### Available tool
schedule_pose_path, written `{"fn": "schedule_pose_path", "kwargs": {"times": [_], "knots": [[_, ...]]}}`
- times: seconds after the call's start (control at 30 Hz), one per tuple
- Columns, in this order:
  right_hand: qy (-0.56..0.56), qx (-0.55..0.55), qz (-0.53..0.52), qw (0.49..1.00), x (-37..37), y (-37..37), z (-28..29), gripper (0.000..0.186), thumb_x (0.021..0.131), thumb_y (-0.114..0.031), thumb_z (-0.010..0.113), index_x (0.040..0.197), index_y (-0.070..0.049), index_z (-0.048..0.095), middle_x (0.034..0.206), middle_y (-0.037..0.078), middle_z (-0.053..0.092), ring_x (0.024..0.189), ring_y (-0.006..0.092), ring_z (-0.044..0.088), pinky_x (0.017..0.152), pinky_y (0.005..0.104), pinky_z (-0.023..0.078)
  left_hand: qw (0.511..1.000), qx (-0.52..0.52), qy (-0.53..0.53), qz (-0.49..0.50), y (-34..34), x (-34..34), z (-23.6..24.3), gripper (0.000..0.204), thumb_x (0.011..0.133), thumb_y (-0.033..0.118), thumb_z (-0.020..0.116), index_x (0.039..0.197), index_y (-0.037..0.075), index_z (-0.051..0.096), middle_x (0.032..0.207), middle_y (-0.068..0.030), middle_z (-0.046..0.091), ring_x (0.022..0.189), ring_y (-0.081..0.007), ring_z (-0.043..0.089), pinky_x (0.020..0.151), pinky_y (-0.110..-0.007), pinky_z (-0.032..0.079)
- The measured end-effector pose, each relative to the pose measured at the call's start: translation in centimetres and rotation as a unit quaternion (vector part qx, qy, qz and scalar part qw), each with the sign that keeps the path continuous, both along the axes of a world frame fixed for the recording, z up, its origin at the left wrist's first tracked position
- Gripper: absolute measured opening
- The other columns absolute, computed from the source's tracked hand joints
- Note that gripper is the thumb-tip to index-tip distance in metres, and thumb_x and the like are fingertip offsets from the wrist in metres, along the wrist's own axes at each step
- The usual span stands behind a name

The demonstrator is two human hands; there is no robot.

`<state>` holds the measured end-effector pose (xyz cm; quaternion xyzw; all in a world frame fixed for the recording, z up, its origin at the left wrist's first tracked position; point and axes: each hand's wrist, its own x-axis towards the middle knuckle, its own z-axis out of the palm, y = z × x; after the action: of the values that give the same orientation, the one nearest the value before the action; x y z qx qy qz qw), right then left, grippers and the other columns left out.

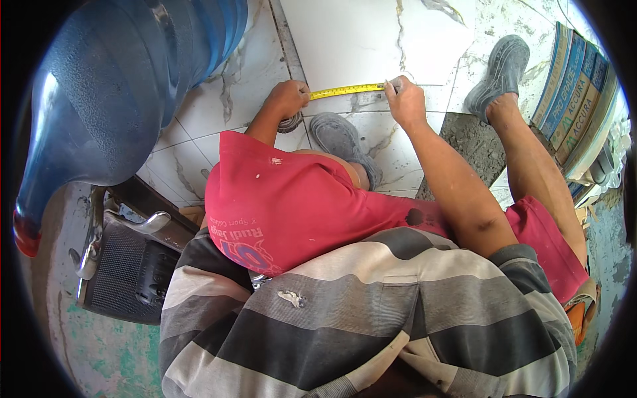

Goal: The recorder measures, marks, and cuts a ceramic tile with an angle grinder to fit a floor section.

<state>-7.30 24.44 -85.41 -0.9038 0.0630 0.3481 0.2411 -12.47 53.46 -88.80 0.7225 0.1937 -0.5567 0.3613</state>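
Observation:
A yellow tape measure (346, 90) is stretched out between my two hands, along the near edge of a white marble-patterned tile (358, 40). My left hand (290, 98) is closed around its left end. Beneath that wrist sits a round, dark grey ridged thing (290, 124), partly hidden; I cannot tell what it is. My right hand (406, 101) pinches the tape's right end, where a small dark piece shows at the fingertips. The blade passes just in front of my grey shoe (338, 136).
A large blue water bottle (99, 113) looms at the left, above a black mesh-backed chair (123, 259). Stacked boxes (567, 93) stand at the right, beyond my other shoe (501, 69). A patch of rough grey cement (471, 146) breaks the tiled floor (179, 159).

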Motion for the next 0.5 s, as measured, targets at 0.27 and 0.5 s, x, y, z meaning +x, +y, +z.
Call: {"fn": "schedule_pose_path", "kwargs": {"times": [0.27,0.5], "knots": [[0.043,-0.015,-0.024,0.999,-0.44,0.07,0.18,0.025,0.088,-0.025,0.067,0.088,0.000,0.066,0.080,0.023,0.067,0.078,0.0408,0.066,0.074,0.0467,0.051,0.999,-0.014,-0.045,-0.020,0.09,-0.63,-0.66,0.015,0.084,0.014,0.060,0.086,0.001,0.069,0.072,-0.0069,0.070,0.062,-0.0153,0.064,0.065,-0.030,0.051],[0.034,0.003,-0.020,0.999,-0.61,-0.10,0.10,0.024,0.087,-0.024,0.066,0.087,0.000,0.066,0.080,0.024,0.067,0.078,0.0408,0.066,0.074,0.0466,0.051,1.000,-0.007,-0.003,0.004,0.29,-0.06,0.08,0.019,0.082,0.020,0.063,0.094,0.007,0.072,0.081,-0.0102,0.072,0.078,-0.0241,0.069,0.077,-0.036,0.052]]}}
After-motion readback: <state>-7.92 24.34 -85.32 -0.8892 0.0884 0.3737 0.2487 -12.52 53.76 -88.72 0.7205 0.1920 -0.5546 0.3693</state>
